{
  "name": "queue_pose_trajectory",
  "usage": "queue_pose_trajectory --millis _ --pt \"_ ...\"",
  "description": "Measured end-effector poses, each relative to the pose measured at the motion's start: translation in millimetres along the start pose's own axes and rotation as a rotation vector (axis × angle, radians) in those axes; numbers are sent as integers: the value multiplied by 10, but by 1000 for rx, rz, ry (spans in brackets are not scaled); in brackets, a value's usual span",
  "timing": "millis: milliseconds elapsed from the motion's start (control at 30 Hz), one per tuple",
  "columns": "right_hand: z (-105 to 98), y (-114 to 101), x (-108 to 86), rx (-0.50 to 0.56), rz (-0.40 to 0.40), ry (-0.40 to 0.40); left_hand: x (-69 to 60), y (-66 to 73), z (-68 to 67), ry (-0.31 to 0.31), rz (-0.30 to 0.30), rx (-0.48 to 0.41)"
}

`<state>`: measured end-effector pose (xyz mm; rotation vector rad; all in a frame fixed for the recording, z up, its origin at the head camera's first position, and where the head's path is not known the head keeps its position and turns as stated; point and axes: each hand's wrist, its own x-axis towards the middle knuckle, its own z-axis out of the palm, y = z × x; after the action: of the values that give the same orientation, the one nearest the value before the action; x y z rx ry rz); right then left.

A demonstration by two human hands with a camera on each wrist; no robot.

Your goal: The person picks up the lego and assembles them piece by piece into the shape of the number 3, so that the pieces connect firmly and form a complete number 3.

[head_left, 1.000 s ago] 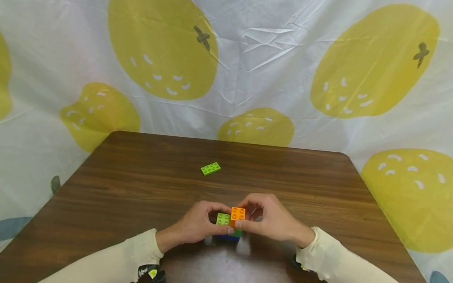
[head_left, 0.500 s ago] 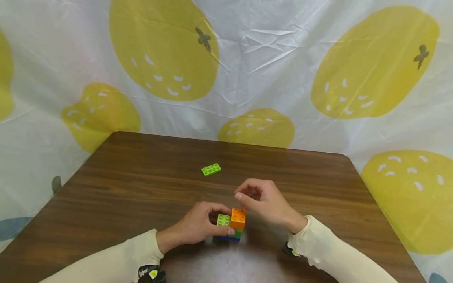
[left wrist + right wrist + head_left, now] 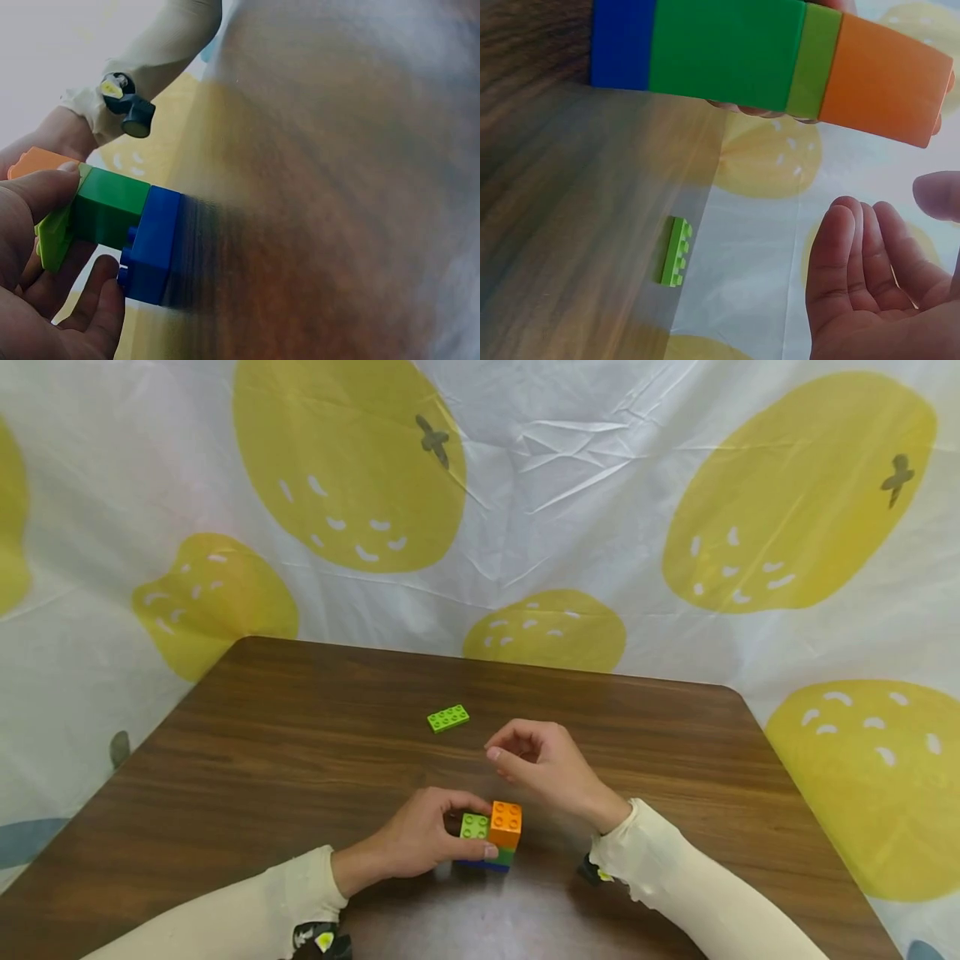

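A stack of toy building bricks stands on the table. At its bottom lies a blue brick (image 3: pixel 154 247), under a green brick (image 3: pixel 724 52). Above them sits a thin lime plate (image 3: pixel 475 825), its left part jutting past the green brick, and an orange brick (image 3: pixel 506 827) tops the right end. My left hand (image 3: pixel 418 835) grips the stack between thumb and fingers at the lime plate. Apart from the stack, my right hand (image 3: pixel 551 768) hovers behind and right of it with loosely bent fingers (image 3: pixel 832 255), holding nothing.
A second thin lime plate (image 3: pixel 448 718) lies studs up farther back on the brown wooden table (image 3: pixel 315 718). Behind the table hangs a white cloth (image 3: pixel 570 527) printed with yellow lemons.
My right hand has let go of the orange brick and moved away from me and slightly left, toward the loose lime plate. My left hand still holds the stack in place.
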<state>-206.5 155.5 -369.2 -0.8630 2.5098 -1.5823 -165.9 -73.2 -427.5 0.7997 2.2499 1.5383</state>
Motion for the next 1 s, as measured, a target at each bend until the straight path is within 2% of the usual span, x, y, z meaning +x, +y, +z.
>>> queue_pose_trajectory --millis 167,333,500,600,733,1000 --pt "-4 -8 91 -17 -12 15 4 0 1 10 12 11" --pt "10 14 186 -31 -10 21 4 -9 2 9 -1 9" --pt "26 45 286 -9 -8 23 -1 3 -7 -3 6 11" --pt "25 64 367 -37 -17 39 -2 14 -21 -14 8 9" --pt "10 116 488 -86 -14 53 -2 21 -25 -17 2 14" --pt "10 259 726 -96 4 46 -10 36 -35 -16 -13 14"
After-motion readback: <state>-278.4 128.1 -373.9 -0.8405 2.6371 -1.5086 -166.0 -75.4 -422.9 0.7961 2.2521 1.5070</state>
